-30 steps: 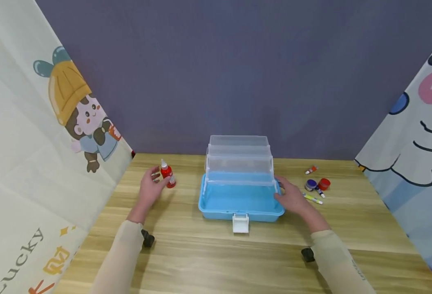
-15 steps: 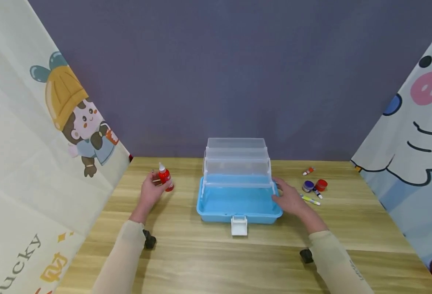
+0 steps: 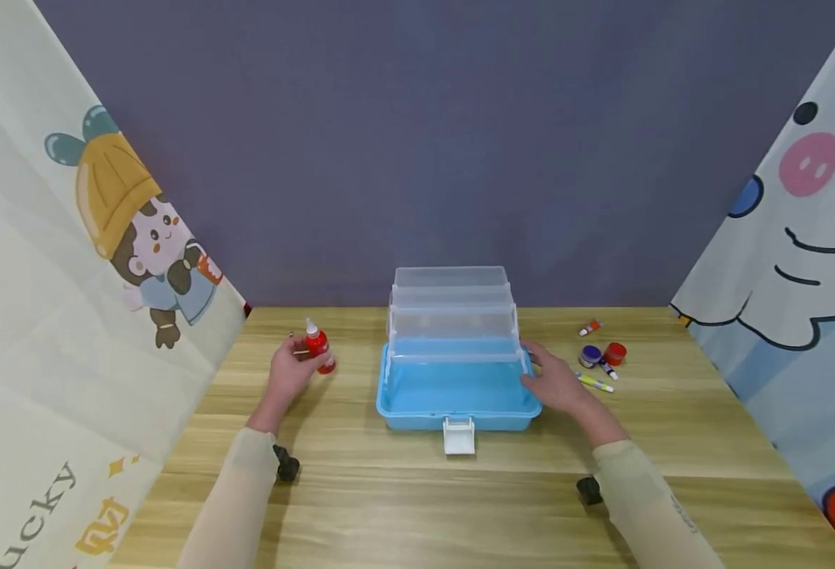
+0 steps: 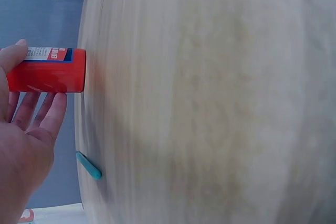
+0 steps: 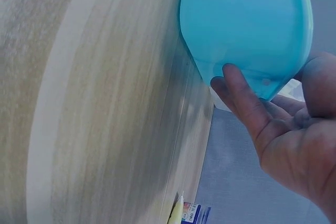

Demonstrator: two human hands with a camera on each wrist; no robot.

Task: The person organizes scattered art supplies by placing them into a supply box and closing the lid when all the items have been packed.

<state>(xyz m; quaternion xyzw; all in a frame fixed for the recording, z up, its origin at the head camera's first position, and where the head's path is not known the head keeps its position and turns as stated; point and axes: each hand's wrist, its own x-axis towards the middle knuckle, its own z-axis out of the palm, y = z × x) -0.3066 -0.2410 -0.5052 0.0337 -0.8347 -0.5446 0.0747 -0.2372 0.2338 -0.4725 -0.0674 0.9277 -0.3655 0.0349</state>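
Note:
On the left of the table, my left hand [image 3: 291, 371] holds a red squeeze bottle [image 3: 321, 354] with a pointed white nozzle. In the left wrist view the thumb lies on one side of the bottle [image 4: 52, 77] and the fingers on the other; its base is at the tabletop. My right hand [image 3: 555, 381] grips the right end of a light blue storage box [image 3: 453, 387], thumb at the rim and fingers against the outer wall [image 5: 247, 30]. The box stands with its clear tiered trays [image 3: 453, 320] raised at the back and its white latch [image 3: 459, 436] hanging down in front.
Right of the box lie a purple-blue paint pot [image 3: 591, 356], a red pot [image 3: 614, 353], an orange-red tube [image 3: 591, 327], a dark-labelled tube [image 3: 608, 369] and a yellow tube [image 3: 595, 382]. A slim teal object [image 4: 89, 166] lies near my left hand. Curtains enclose the table.
My left fingers have drawn in around the red bottle, which stays about where it was. The right hand keeps its place on the box. The head view has shifted slightly.

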